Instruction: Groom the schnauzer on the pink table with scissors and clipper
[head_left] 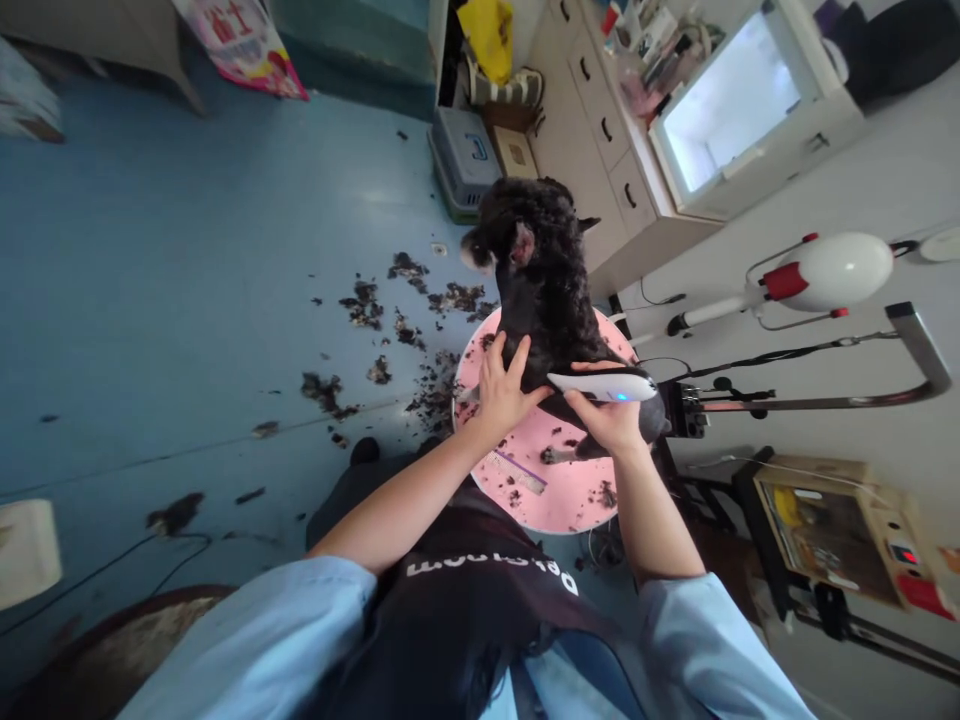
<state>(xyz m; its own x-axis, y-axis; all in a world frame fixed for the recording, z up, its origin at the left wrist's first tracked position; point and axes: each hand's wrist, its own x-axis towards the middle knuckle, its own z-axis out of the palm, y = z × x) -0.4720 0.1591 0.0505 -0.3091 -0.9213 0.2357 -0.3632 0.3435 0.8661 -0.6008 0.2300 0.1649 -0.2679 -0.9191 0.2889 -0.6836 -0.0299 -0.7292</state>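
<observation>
A small black curly dog (541, 270) stands on a round pink grooming table (577, 495). My left hand (504, 388) rests on the dog's rear flank, fingers spread against the fur. My right hand (609, 418) grips a white electric clipper (604, 384) with a blue light, held against the dog's hindquarters. A comb (517, 470) lies on the table near my left wrist, among bits of cut fur.
Clumps of black fur (367, 305) litter the blue floor to the left. A metal grooming arm (862, 395) and a white-and-red dryer (825, 272) stand at the right. White drawers (600, 120) and a pet carrier (465, 155) are behind the dog.
</observation>
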